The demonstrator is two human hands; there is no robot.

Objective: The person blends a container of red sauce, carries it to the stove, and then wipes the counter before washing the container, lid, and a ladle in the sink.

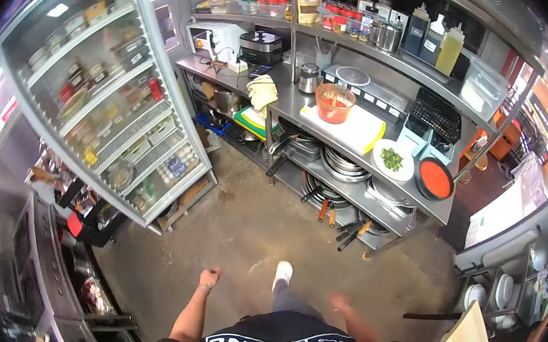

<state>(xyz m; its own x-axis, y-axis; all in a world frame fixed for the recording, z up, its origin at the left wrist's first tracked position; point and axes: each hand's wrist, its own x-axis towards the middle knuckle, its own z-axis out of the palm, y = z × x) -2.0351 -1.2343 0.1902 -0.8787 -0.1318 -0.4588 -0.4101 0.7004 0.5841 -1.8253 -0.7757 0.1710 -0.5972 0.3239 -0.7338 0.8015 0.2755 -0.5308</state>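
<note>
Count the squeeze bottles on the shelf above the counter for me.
3, in a row: the dark bottle at left, the white-topped bottle in the middle, and the yellow bottle at right, nearest the clear bin. More could be hidden behind.

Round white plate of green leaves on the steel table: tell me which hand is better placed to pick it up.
Probably the right hand: the round white plate of green leaves stands toward that side, and the left hand is farther across. Both hands are well short of it.
</note>
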